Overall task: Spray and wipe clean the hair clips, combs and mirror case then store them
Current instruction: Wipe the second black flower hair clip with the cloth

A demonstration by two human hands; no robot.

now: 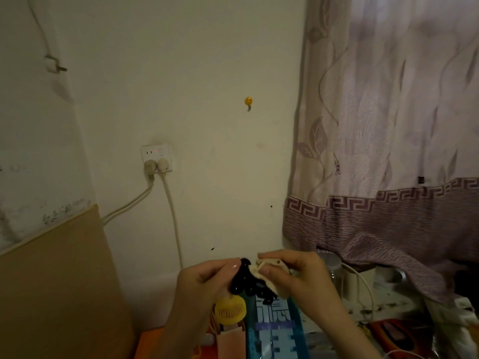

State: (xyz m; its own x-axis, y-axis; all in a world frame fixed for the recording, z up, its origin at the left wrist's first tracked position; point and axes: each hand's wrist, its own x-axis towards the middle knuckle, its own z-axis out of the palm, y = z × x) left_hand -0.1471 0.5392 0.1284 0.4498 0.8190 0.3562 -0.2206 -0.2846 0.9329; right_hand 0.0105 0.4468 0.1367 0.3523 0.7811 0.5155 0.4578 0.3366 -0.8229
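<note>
Patterned curtain (pixel 388 125) at right. Raised before a pale wall (pixel 207 73): left hand (pixel 207 278) gripping black hair clip (pixel 248 281), right hand (pixel 293 275) pinching cream cloth (pixel 269 273) against it. Yellow hook (pixel 248 101) above.

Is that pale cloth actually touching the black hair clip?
Touching. The head view shows the right hand pressing the pale cloth against the black hair clip, which the left hand grips; no gap shows between them.
</note>
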